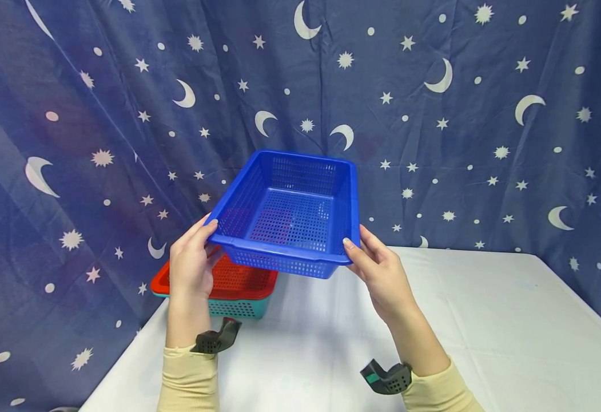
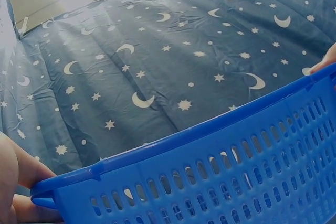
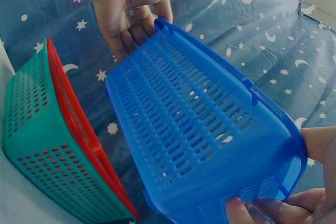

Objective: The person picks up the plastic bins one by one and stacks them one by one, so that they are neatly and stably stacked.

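Observation:
A blue plastic basket (image 1: 292, 214) with slotted walls is held up in the air, tilted so its inside faces the head camera. Nothing lies in it. My left hand (image 1: 193, 260) grips its near left corner, thumb over the rim. At the near right corner my right hand (image 1: 382, 269) holds the rim, thumb on top and fingers underneath. The right wrist view shows the basket's outer side (image 3: 184, 108) with both hands at its corners. Below and left, a red basket (image 1: 241, 278) sits nested in a teal basket (image 1: 241, 308), partly hidden behind my left hand.
The baskets stand on a table with a white cloth (image 1: 485, 320). A dark blue curtain (image 1: 408, 114) with moons and stars hangs behind and to the left. Each wrist wears a black camera mount (image 1: 218, 337).

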`<state>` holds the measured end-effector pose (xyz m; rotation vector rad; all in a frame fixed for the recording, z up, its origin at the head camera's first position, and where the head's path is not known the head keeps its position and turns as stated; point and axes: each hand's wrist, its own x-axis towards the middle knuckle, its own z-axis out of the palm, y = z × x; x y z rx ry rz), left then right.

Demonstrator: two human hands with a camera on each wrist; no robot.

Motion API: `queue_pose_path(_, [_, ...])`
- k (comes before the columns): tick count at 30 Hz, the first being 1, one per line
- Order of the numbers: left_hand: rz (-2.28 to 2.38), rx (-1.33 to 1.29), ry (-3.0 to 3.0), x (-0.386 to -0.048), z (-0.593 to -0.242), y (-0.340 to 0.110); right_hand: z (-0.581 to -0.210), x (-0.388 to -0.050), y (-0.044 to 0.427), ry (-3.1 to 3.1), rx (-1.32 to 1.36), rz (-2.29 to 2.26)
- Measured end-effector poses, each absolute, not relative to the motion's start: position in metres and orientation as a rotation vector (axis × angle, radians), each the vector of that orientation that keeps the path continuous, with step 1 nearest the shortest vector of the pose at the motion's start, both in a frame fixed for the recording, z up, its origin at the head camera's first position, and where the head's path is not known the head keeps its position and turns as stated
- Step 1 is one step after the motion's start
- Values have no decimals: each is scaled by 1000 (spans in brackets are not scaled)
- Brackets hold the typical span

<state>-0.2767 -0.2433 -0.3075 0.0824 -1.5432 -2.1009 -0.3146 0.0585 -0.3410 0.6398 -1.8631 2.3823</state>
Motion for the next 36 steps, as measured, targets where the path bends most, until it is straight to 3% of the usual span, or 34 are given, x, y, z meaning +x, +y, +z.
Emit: queue_pose_path(36, [-2094, 88, -1512, -269, -302, -252, -346, -313, 47, -1901, 656, 2382])
